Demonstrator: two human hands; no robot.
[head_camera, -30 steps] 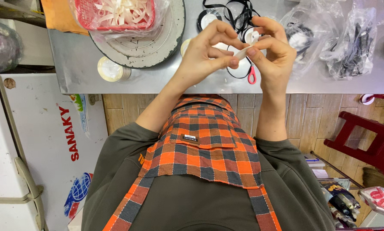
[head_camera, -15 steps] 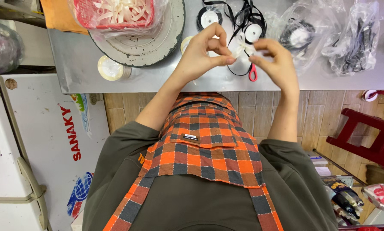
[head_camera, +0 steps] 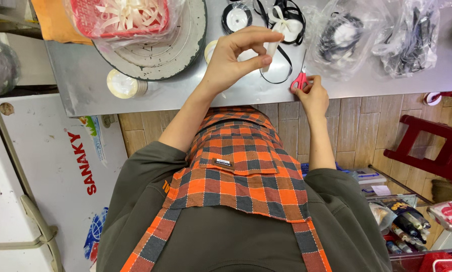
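Left hand [head_camera: 233,60] is raised above a counter [head_camera: 185,93], its thumb and fingertips pinched narrow around a short strip of cream ribbon [head_camera: 271,50] that stands almost upright between them. Right hand [head_camera: 311,93] lies low at the near edge of the counter, fingers curled closed on the red plastic handles of a small pair of scissors [head_camera: 300,78], whose thin metal blades point away from the person and rest on the surface.

Just beyond the held strip lies a finished cream bow [head_camera: 285,25] among loops of narrow black ribbon [head_camera: 276,75] that trail over the counter. The counter is dull grey metal, smooth and lightly scuffed.

Farther left sit a flat spool of white ribbon [head_camera: 236,17], a roll of pale tape [head_camera: 121,84] near the counter's front edge, and a round grey disc [head_camera: 185,45] with a ridged rim. On the disc stands a red mesh basket [head_camera: 120,17] of white ribbon pieces, wrapped in clear plastic film.

To the right, crinkled clear plastic bags [head_camera: 377,35] hold dark ribbon.

Below, the person wears an orange and grey checked apron [head_camera: 236,171] over an olive top. A red plastic stool [head_camera: 432,146] stands on the wood-look tiled floor [head_camera: 347,126].
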